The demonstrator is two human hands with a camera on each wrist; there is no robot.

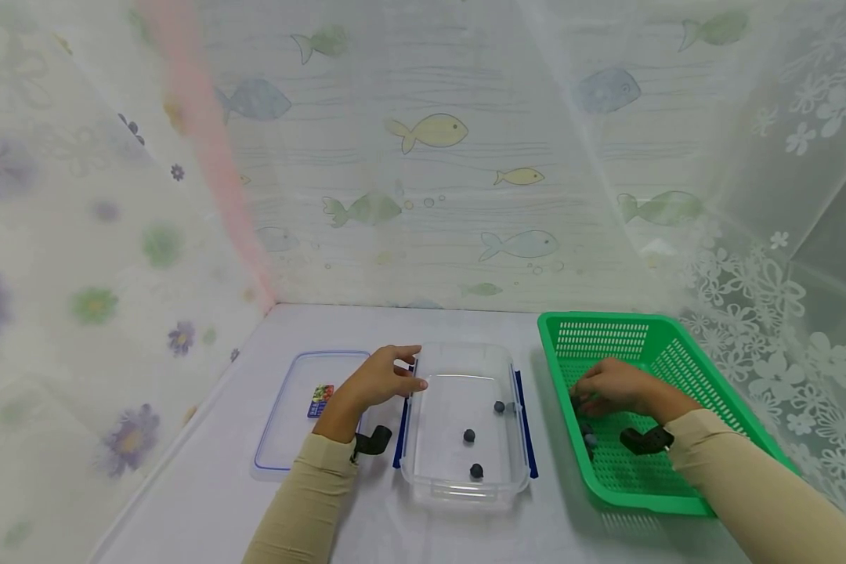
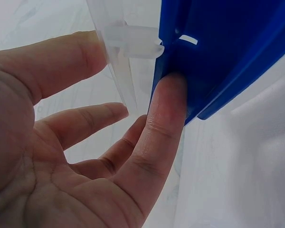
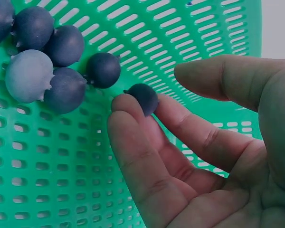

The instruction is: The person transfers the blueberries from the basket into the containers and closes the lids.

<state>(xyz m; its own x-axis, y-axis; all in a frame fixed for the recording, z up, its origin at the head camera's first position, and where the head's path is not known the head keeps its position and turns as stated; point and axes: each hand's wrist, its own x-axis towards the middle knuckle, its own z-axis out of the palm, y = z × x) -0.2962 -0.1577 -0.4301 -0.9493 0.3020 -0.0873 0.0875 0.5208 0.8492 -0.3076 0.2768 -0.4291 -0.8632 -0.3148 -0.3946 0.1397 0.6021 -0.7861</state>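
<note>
A clear plastic box (image 1: 458, 407) with blue side latches (image 2: 213, 42) stands in the middle of the table, and three dark blueberries (image 1: 469, 435) lie inside it. My left hand (image 1: 384, 376) holds the box's left wall, its thumb by the clear rim and one finger against the blue latch. Inside the green basket (image 1: 648, 501), my right hand (image 1: 616, 388) reaches down by the left wall. Its fingertips touch one blueberry (image 3: 145, 99), while the thumb stands apart from it. Several more blueberries (image 3: 66, 90) are clustered close by on the basket's slotted bottom.
To the left of the box lies a clear lid (image 1: 282, 431) with a blue seal line and a small coloured label (image 1: 320, 399). Behind the table hangs a curtain (image 1: 423, 235) printed with fish; flowered sheets hang at both sides.
</note>
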